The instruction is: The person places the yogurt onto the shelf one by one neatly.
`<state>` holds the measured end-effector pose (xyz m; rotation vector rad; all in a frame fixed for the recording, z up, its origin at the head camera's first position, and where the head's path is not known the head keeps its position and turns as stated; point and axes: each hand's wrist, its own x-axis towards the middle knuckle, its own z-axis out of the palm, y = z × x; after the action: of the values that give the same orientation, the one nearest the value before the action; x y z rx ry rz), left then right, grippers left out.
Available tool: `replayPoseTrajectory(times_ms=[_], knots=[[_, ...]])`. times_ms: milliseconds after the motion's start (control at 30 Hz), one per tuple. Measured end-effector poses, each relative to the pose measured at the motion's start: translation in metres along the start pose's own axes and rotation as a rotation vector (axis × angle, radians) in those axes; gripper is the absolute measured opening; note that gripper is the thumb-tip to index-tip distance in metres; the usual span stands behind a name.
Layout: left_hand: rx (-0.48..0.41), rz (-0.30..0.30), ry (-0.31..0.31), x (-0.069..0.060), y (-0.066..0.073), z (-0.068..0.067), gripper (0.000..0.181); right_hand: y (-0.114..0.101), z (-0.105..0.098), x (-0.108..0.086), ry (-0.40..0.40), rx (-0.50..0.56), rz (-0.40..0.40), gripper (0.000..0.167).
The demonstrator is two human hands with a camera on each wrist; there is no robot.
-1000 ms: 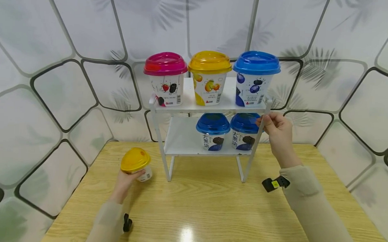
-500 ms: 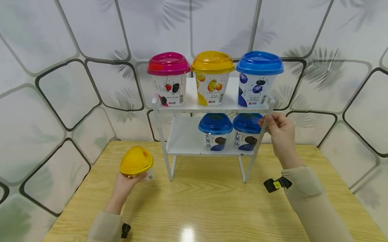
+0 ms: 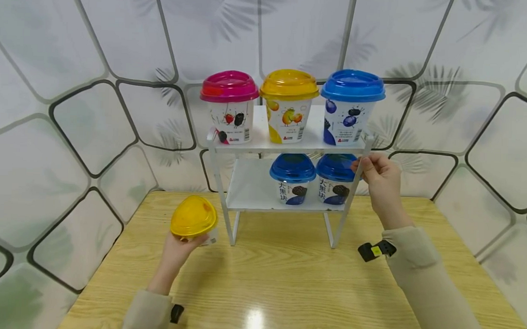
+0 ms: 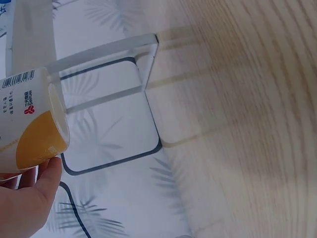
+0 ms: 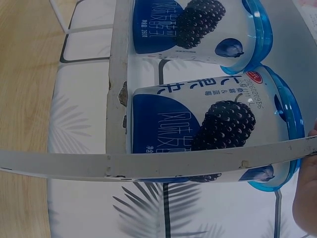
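Note:
A yogurt cup with a yellow lid [image 3: 194, 216] is in my left hand [image 3: 176, 253], held off the table at the left of the white two-tier rack [image 3: 247, 185]. The left wrist view shows its white and orange side [image 4: 34, 124], with fingers beneath. My right hand [image 3: 383, 188] grips the rack's right front post, thumb in front and fingertips behind, close to a blue lid. Two blue-lidded blackberry yogurt cups, one left [image 3: 292, 179] and one right [image 3: 334, 179], stand upright on the lower shelf. In the right wrist view, the post [image 5: 223, 164] crosses the nearer cup.
Along the upper shelf stand a pink-lidded cup [image 3: 229, 107], a yellow-lidded cup [image 3: 289, 106] and a blue-lidded cup [image 3: 350, 107]. The lower shelf's left part is bare. Wooden table [image 3: 285, 281] lies in front; a patterned backdrop [image 3: 90, 129] surrounds it.
My left hand has raised the yellow-lidded cup slightly and brought it right, toward the rack, tilting its lid more toward the camera. My right hand stays on the post.

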<state>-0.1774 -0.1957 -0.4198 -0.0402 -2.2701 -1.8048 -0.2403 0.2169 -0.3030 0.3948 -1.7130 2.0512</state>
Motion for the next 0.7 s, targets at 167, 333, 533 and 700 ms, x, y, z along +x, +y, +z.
replayPoseTrajectory(times_ms=[167, 333, 533, 700], knots=[[0.004, 0.007, -0.004, -0.002, 0.004, 0.005, 0.057, 0.0, 0.0, 0.0, -0.006, -0.002, -0.001, 0.015], [0.021, 0.046, -0.026, -0.003, 0.009, 0.01, 0.057, 0.0, 0.001, 0.0, -0.006, -0.006, 0.001, 0.015], [0.024, 0.06, -0.032, -0.005, 0.013, 0.016, 0.058, 0.0, 0.001, 0.0, -0.011, -0.003, -0.003, 0.016], [0.036, 0.067, -0.034, -0.007, 0.018, 0.022, 0.059, 0.0, 0.0, 0.0, -0.001, -0.011, -0.001, 0.017]])
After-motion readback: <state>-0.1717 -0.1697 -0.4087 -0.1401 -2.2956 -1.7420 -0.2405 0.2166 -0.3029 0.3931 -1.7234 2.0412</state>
